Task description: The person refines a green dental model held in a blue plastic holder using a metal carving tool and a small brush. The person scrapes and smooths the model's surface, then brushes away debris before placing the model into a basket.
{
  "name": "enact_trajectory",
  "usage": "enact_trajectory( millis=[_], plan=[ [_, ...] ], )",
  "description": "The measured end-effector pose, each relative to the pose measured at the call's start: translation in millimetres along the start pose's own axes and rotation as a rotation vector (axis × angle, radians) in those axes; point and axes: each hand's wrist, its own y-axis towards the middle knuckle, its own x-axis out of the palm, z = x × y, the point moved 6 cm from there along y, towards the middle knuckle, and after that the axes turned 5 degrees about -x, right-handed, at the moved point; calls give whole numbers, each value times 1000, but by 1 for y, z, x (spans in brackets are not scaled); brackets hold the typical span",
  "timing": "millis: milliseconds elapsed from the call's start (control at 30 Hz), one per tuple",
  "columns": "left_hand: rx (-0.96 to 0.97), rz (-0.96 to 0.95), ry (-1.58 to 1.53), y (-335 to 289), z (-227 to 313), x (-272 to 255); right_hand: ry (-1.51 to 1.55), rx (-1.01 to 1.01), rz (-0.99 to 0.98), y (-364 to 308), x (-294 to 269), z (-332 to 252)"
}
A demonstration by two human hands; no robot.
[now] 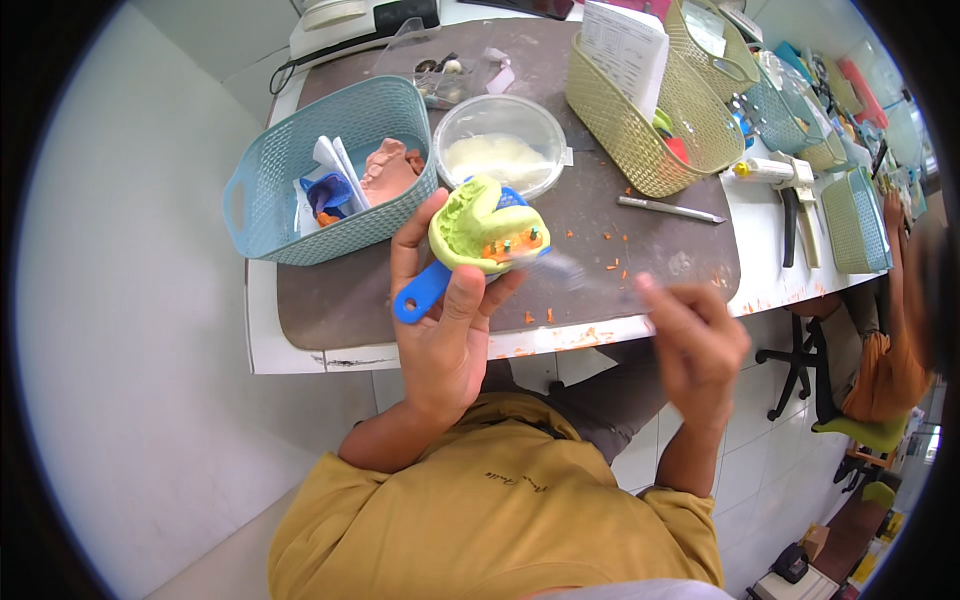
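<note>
**Green impression held over the mat**

One teal basket (300,170) sits at the left with one pink cast (385,170) inside. Beside it stands one clear tub (500,140), then two yellow baskets (640,120). One left hand (445,320) is raised palm-up, fingers wrapped around one blue tray (425,290) carrying the green impression (485,225) above the dark mat (660,245). One right hand (695,340), blurred, pinches a thin tool (580,272) whose tip meets the impression.
</note>
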Motion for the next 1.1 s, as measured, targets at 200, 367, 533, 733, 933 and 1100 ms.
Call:
enact_trajectory(
  millis=[200,367,533,733,933,1100],
  plan=[
    [47,-92,4,1,-4,7,180,-52,53,9,-2,-21],
    [-12,-59,-10,0,0,4,83,2,-84,4,-10,11],
    [-36,-75,-63,0,-7,0,83,80,68,9,-47,15],
    [0,-105,-73,0,-6,4,112,-148,-66,45,-14,-16],
    [-13,-69,-86,0,-5,-3,-49,-246,-199,53,-8,-20],
    [-41,-95,-135,5,-8,3,-154,-174,-50,49,-55,-3]
  ],
)
